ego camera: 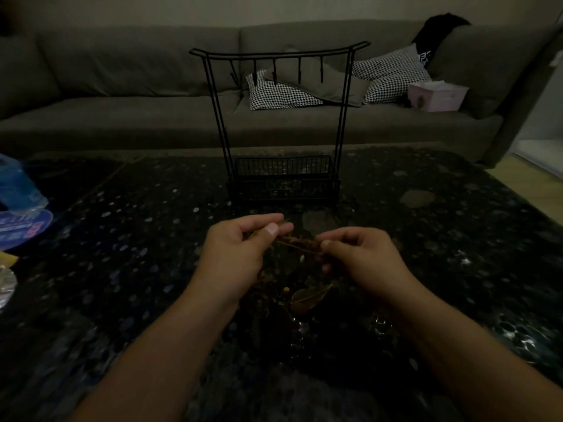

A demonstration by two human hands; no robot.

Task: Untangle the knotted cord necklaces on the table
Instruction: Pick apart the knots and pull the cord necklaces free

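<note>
In front of the rack (281, 123), just above the table (122, 239), both hands pinch the knot (300, 242): left hand (236, 254) on one end, right hand (365, 258) on the other. Cords (274, 296) seem to trail below, dimly lit. Untangling is under way; next, loosening a loop calls for gentle pulls.

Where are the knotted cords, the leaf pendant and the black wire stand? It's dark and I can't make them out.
knotted cords (300, 242): head view, on the tangled stretch between the two hands.
leaf pendant (309, 296): head view, on the leaf's middle.
black wire stand (281, 54): head view, on its top bar.
</note>
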